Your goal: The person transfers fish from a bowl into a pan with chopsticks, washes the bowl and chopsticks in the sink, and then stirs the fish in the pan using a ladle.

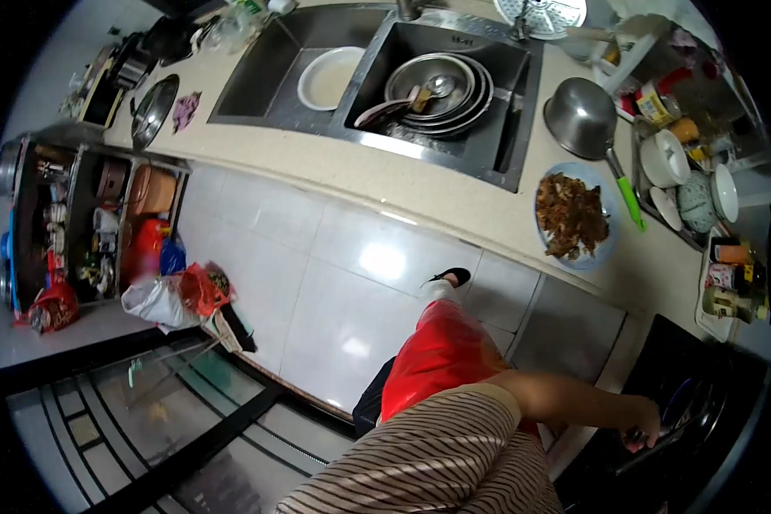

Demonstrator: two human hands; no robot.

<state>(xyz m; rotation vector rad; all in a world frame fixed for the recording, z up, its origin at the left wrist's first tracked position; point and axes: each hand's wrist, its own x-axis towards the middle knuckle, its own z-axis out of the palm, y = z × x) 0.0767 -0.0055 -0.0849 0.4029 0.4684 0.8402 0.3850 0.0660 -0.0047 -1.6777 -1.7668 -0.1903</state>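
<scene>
Left grip [642, 423] looks closed on handle [665, 440]; right grip unseen. Pan [709, 413] beyond: slack hold could tip it.

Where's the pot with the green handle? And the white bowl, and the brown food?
Pot [580, 117]: head view, on its metal body.
White bowl [305, 86]: head view, on its left wall.
Brown food [571, 216]: head view, middle of the pile.

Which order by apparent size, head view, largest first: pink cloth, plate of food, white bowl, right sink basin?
Right sink basin
Plate of food
White bowl
Pink cloth
</scene>
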